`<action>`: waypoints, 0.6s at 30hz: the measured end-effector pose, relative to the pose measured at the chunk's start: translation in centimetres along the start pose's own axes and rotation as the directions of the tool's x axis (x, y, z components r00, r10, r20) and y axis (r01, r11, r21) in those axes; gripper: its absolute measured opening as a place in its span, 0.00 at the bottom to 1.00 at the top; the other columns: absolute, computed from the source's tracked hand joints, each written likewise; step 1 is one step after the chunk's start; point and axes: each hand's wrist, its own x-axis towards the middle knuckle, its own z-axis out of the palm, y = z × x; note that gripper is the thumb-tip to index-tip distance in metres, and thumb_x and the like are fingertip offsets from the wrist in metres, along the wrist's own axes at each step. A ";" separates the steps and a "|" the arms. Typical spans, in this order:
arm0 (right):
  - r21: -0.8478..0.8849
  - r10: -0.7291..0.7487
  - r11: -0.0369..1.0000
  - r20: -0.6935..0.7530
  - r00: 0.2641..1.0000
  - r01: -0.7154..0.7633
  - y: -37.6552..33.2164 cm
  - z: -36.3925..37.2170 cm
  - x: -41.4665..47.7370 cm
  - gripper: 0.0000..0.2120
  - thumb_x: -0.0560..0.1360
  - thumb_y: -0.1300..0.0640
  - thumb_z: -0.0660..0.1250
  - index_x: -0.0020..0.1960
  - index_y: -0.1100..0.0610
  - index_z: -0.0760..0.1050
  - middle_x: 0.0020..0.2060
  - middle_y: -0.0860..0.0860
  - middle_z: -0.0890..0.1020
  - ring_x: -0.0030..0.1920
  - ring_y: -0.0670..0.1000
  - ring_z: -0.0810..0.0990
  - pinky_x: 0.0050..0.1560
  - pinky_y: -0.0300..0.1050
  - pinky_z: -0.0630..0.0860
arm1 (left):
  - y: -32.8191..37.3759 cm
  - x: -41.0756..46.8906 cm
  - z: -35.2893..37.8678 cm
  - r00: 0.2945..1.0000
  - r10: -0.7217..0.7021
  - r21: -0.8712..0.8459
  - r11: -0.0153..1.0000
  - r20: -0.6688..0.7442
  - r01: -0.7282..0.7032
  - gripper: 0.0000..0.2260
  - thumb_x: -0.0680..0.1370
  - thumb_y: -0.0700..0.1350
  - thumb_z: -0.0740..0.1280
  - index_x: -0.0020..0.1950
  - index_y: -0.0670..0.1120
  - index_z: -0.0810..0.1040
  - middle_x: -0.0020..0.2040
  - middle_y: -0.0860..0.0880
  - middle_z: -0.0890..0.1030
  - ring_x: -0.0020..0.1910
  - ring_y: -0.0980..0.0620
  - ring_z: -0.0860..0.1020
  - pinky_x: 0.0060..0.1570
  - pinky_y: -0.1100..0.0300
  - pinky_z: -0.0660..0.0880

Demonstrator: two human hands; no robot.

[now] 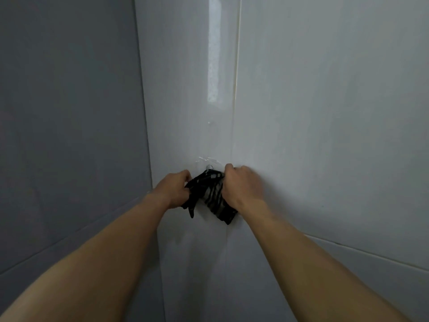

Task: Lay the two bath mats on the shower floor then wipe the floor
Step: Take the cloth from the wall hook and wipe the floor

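A dark striped cloth [210, 194] is being held bunched against the white tiled wall [325, 112], just below a small clear hook [209, 167] stuck to the tile in the middle of the view. Its upper edge is lying right at the hook, and whether it is looped over the hook cannot be told. The left hand [176, 190] is being closed around the cloth's left side, and the right hand [241, 184] is being curled tightly over its right side, fingers [228, 169] folded inward so that no gap is showing. Neither bath mat nor the shower floor is being shown here; only the wall corner and a grey panel [69, 135] at the left are in view.

The step in hand is judged to be the handling of the wiping cloth at the hook. It would be done best if the cloth were eased upward and clear of the hook's tip before being drawn toward the near side, since a sideways tug could peel the hook's adhesive pad from the tile. A firm two-handed hold should be kept so that the loose tails are not dropped.
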 end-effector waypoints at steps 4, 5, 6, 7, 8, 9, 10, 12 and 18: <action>0.005 -0.031 0.999 -0.029 0.999 0.031 0.6 -0.2 0.2 0.07 0.75 0.64 0.59 0.46 0.55 0.62 0.45 0.55 0.81 0.49 0.57 0.76 0.40 0.48 0.61 | -0.1 -0.2 0.1 1.000 -0.028 -0.044 0.999 0.004 0.028 0.11 0.76 0.41 0.69 0.53 0.48 0.68 0.45 0.44 0.80 0.38 0.48 0.79 0.37 0.53 0.79; 0.009 -0.033 0.999 -0.032 0.999 0.033 0.8 -0.3 0.2 0.07 0.75 0.64 0.59 0.46 0.55 0.62 0.45 0.54 0.81 0.50 0.57 0.75 0.40 0.48 0.61 | -0.1 -0.3 -0.1 0.999 -0.035 -0.050 0.998 0.004 0.035 0.12 0.76 0.41 0.70 0.53 0.48 0.69 0.45 0.44 0.80 0.38 0.47 0.80 0.37 0.52 0.80; 0.013 -0.033 0.999 -0.033 0.999 0.033 1.0 -0.3 0.2 0.07 0.75 0.64 0.59 0.46 0.55 0.62 0.45 0.54 0.81 0.50 0.57 0.75 0.40 0.47 0.62 | 0.0 -0.5 -0.5 0.999 -0.044 -0.058 0.997 0.012 0.045 0.14 0.75 0.40 0.72 0.54 0.48 0.70 0.46 0.43 0.80 0.39 0.47 0.80 0.37 0.53 0.80; 0.015 -0.032 0.999 -0.030 0.999 0.032 1.2 -0.4 0.2 0.06 0.75 0.64 0.59 0.46 0.55 0.63 0.45 0.54 0.81 0.50 0.57 0.75 0.40 0.47 0.62 | 0.1 -0.6 -1.0 0.998 -0.052 -0.066 0.996 0.025 0.054 0.15 0.74 0.40 0.74 0.54 0.48 0.72 0.47 0.43 0.80 0.40 0.47 0.80 0.36 0.54 0.80; 0.015 -0.030 0.999 -0.025 0.999 0.031 1.4 -0.5 0.2 0.06 0.75 0.64 0.59 0.47 0.55 0.65 0.45 0.54 0.81 0.50 0.57 0.75 0.40 0.47 0.62 | 0.3 -0.6 -1.6 0.998 -0.055 -0.072 0.996 0.042 0.058 0.15 0.73 0.41 0.76 0.54 0.47 0.74 0.47 0.43 0.80 0.41 0.46 0.80 0.37 0.54 0.80; 0.017 -0.030 0.999 -0.015 0.999 0.030 1.5 -0.6 0.1 0.05 0.75 0.64 0.59 0.48 0.56 0.67 0.46 0.54 0.81 0.51 0.57 0.75 0.40 0.47 0.62 | 0.4 -0.7 -2.2 0.997 -0.056 -0.070 0.996 0.059 0.060 0.15 0.72 0.41 0.77 0.54 0.47 0.76 0.48 0.42 0.81 0.43 0.45 0.81 0.40 0.54 0.81; 0.017 -0.033 0.999 -0.007 0.999 0.033 1.6 -0.7 0.0 0.05 0.76 0.63 0.60 0.50 0.57 0.70 0.46 0.54 0.81 0.51 0.57 0.75 0.40 0.47 0.62 | 0.5 -0.8 -3.0 0.996 -0.061 -0.066 0.996 0.071 0.065 0.14 0.72 0.42 0.78 0.54 0.46 0.78 0.50 0.42 0.81 0.45 0.45 0.81 0.43 0.54 0.80; 0.016 -0.046 0.999 0.013 0.999 0.046 1.7 -1.0 0.0 0.07 0.76 0.63 0.60 0.53 0.57 0.72 0.47 0.54 0.81 0.51 0.56 0.74 0.41 0.46 0.63 | 0.8 -1.2 -4.4 0.995 -0.077 -0.049 0.996 0.060 0.080 0.12 0.74 0.44 0.75 0.56 0.46 0.80 0.52 0.43 0.81 0.49 0.45 0.80 0.46 0.57 0.77; 0.113 -0.084 0.991 0.093 0.992 0.074 0.3 -2.5 -0.2 0.12 0.78 0.63 0.59 0.59 0.57 0.75 0.53 0.57 0.78 0.54 0.58 0.75 0.51 0.50 0.73 | 1.2 -4.4 -8.2 0.989 -0.141 0.039 0.989 -0.033 0.142 0.08 0.80 0.46 0.67 0.57 0.45 0.80 0.51 0.45 0.79 0.48 0.47 0.76 0.46 0.58 0.70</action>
